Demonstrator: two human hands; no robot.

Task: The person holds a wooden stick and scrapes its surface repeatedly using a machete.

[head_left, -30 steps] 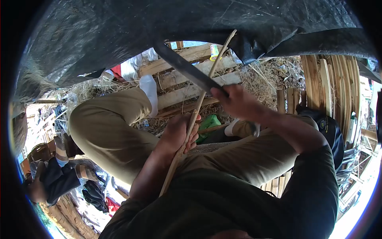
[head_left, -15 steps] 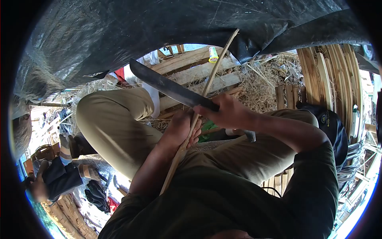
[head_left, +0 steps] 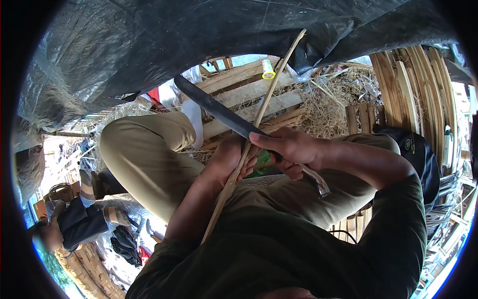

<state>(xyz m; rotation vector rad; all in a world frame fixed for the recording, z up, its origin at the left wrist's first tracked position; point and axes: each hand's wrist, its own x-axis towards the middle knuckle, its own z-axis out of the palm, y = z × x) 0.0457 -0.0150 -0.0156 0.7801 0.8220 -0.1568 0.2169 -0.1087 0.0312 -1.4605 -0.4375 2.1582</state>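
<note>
My left hand (head_left: pixel 230 155) is closed around a long, thin bamboo strip (head_left: pixel 269 94), which slants from near my chest up to the dark tarp. In my right hand (head_left: pixel 296 148) is the handle of a machete (head_left: pixel 214 105). Its dark blade crosses the strip just above my left hand and points to the upper left. The blade is turned nearly edge-on to me, and my right thumb lies near the crossing. The pale butt of the handle sticks out below my right hand, over my thigh.
A black tarp (head_left: pixel 149 45) hangs low in front. Beyond my legs lie wooden planks (head_left: pixel 269 105), straw (head_left: pixel 326 104) and a yellow-and-white cup (head_left: pixel 268 70). Split bamboo slats (head_left: pixel 393 94) stand at the right beside a black bag (head_left: pixel 418 154). Another person (head_left: pixel 79 219) sits at the left.
The machete has rolled, so its blade looks narrower, and its tip has shifted right. More of the handle's butt shows below my right hand. The bamboo strip's top has moved slightly up and right.
</note>
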